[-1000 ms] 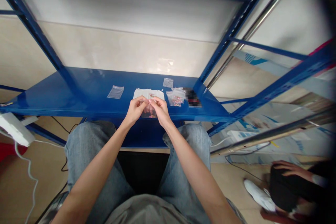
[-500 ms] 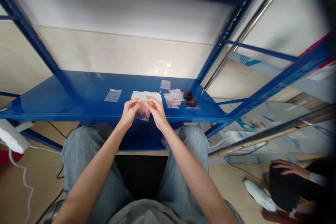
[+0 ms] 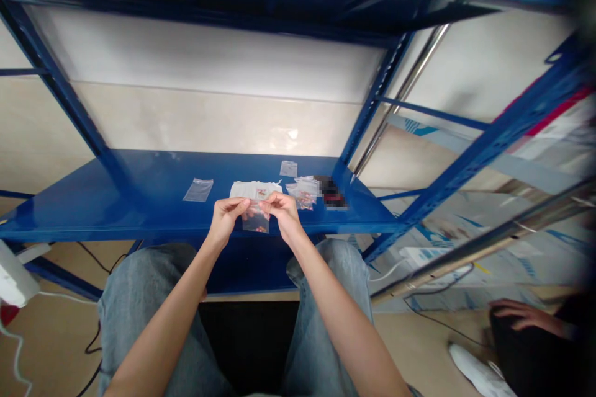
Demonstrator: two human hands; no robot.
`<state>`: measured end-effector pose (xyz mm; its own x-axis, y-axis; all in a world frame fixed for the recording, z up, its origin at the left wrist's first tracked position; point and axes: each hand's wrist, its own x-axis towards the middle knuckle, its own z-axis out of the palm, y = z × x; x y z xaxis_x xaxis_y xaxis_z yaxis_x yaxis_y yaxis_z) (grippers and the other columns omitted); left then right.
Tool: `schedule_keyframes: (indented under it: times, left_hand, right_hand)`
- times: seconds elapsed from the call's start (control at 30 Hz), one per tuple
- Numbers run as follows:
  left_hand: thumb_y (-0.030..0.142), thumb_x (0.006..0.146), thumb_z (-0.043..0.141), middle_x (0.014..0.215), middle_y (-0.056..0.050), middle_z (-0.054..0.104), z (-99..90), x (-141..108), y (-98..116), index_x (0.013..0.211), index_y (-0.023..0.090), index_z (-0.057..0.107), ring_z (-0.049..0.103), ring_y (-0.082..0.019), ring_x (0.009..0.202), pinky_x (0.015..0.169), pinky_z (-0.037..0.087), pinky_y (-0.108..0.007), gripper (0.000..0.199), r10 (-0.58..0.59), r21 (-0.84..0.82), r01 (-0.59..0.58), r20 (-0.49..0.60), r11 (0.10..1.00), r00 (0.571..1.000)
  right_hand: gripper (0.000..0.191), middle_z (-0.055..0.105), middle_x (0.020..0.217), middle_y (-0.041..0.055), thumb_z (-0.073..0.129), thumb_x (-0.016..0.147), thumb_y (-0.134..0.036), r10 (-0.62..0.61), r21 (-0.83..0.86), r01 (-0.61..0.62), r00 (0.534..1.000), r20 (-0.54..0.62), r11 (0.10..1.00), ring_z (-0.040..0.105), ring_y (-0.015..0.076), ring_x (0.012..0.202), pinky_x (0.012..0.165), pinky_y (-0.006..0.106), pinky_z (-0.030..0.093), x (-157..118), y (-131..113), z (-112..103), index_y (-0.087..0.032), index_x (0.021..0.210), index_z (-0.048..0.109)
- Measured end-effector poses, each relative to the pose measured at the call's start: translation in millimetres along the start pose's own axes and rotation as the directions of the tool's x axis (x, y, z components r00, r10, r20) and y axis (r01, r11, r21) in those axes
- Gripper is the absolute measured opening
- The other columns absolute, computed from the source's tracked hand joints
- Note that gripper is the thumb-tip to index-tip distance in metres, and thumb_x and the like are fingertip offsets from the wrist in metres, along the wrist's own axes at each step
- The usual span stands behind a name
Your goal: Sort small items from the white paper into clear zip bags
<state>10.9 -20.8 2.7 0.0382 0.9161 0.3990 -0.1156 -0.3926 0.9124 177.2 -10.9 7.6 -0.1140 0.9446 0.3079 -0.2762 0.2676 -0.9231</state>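
Between my hands hangs a small clear zip bag [image 3: 256, 221] with a few reddish-brown bits at its bottom, over the front edge of the blue shelf. My left hand [image 3: 228, 216] pinches the bag's top edge on one side. My right hand [image 3: 282, 209] pinches the same edge on the other side. Behind them lies a white cloth or sheet [image 3: 242, 188], with a small reddish item [image 3: 261, 193] on it that is too small to name. Filled clear bags [image 3: 302, 193] lie to the right of my right hand.
An empty-looking clear bag [image 3: 198, 190] lies left on the blue shelf [image 3: 139, 198], another small bag [image 3: 288, 169] at the back. A dark blurred item [image 3: 331, 193] is at the right. Blue uprights frame the shelf. Another person's hand [image 3: 524, 313] rests at lower right.
The view has tilted upward, so the shelf sits lower in the picture. My hands still hold the bag, now stretched flatter along its top edge. The reddish item on the white sheet now shows.
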Motion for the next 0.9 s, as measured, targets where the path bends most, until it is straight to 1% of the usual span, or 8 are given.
schedule_keyframes:
  times: [0.1,0.17,0.3,0.4,0.5,0.67,0.8,0.9]
  left_hand:
    - [0.039,0.081,0.076,0.063,-0.002,0.070,3.3,-0.6,-0.9,0.071,0.016,0.076,0.053,-0.012,0.053,0.056,0.041,-0.025,0.025,-0.016,-0.038,0.014,-0.064,0.999,0.998]
    - [0.037,0.079,0.077,0.064,-0.003,0.070,4.7,-1.1,-3.0,0.070,0.016,0.076,0.055,-0.012,0.054,0.057,0.042,-0.025,0.023,-0.031,-0.107,0.021,-0.088,0.994,0.996]
    - [0.040,0.082,0.074,0.066,-0.004,0.070,4.4,-1.9,-7.6,0.075,0.016,0.076,0.058,-0.014,0.057,0.058,0.044,-0.026,0.025,-0.071,-0.219,0.054,-0.070,0.974,0.995]
    - [0.043,0.087,0.067,0.063,-0.003,0.068,4.0,-1.7,-9.3,0.078,0.015,0.076,0.056,-0.013,0.054,0.059,0.044,-0.025,0.031,-0.039,-0.123,0.034,-0.041,0.992,0.998]
    - [0.042,0.086,0.069,0.062,-0.002,0.067,5.1,-1.3,-9.7,0.081,0.015,0.075,0.054,-0.012,0.054,0.058,0.043,-0.024,0.028,-0.012,-0.037,0.011,-0.036,0.999,0.999]
    - [0.037,0.083,0.073,0.063,0.000,0.066,7.1,-1.2,-8.2,0.083,0.016,0.073,0.054,-0.012,0.053,0.055,0.041,-0.023,0.021,0.000,-0.017,-0.001,-0.025,1.000,1.000]
    - [0.035,0.080,0.076,0.061,-0.001,0.067,4.1,-1.6,-5.8,0.074,0.016,0.073,0.057,-0.013,0.056,0.058,0.043,-0.024,0.020,-0.022,-0.055,0.022,-0.004,0.998,1.000]
    - [0.033,0.074,0.082,0.062,-0.003,0.070,1.6,-1.5,-3.8,0.068,0.016,0.074,0.060,-0.015,0.058,0.060,0.045,-0.025,0.020,-0.063,-0.095,0.061,-0.020,0.994,0.998]
  right_hand:
    - [0.030,0.059,0.055,-0.0016,0.084,0.068,-0.035,0.013,0.034,-0.013,1.000,0.012,0.999,0.048,0.0110,0.048,0.050,0.026,0.036,-0.4,-0.1,-0.5,-0.019,0.060,0.060]
    - [0.028,0.061,0.056,-0.0001,0.081,0.071,-0.037,0.012,0.024,-0.013,0.999,0.034,1.000,0.049,0.0115,0.048,0.051,0.026,0.037,-0.9,-0.4,-0.1,-0.018,0.061,0.062]
    - [0.031,0.061,0.059,0.0004,0.077,0.077,-0.043,-0.020,-0.011,0.021,0.998,0.059,1.000,0.049,0.0118,0.050,0.052,0.027,0.038,-1.1,-1.7,-0.1,-0.019,0.064,0.062]
    - [0.034,0.057,0.057,-0.0021,0.073,0.081,-0.048,-0.028,-0.019,0.029,0.999,0.042,0.999,0.047,0.0115,0.048,0.051,0.026,0.037,-0.7,-1.6,-1.4,-0.021,0.067,0.057]
    - [0.034,0.055,0.058,-0.0033,0.071,0.083,-0.050,-0.025,-0.060,0.028,0.999,0.040,0.998,0.047,0.0117,0.048,0.049,0.025,0.037,-0.9,0.0,-0.7,-0.022,0.072,0.057]
    - [0.034,0.060,0.064,-0.0032,0.075,0.079,-0.052,0.032,-0.043,-0.029,0.996,0.080,0.999,0.051,0.0119,0.050,0.048,0.024,0.039,-3.1,5.7,6.6,-0.022,0.082,0.059]
    - [0.034,0.061,0.060,-0.0033,0.079,0.076,-0.045,0.015,0.004,-0.015,0.997,0.075,1.000,0.050,0.0106,0.048,0.050,0.024,0.039,-3.7,5.6,7.2,-0.021,0.072,0.056]
    - [0.032,0.064,0.058,-0.0005,0.082,0.073,-0.041,0.027,0.017,-0.028,0.994,0.108,0.999,0.051,0.0116,0.048,0.051,0.025,0.040,-2.5,0.0,1.9,-0.019,0.066,0.060]
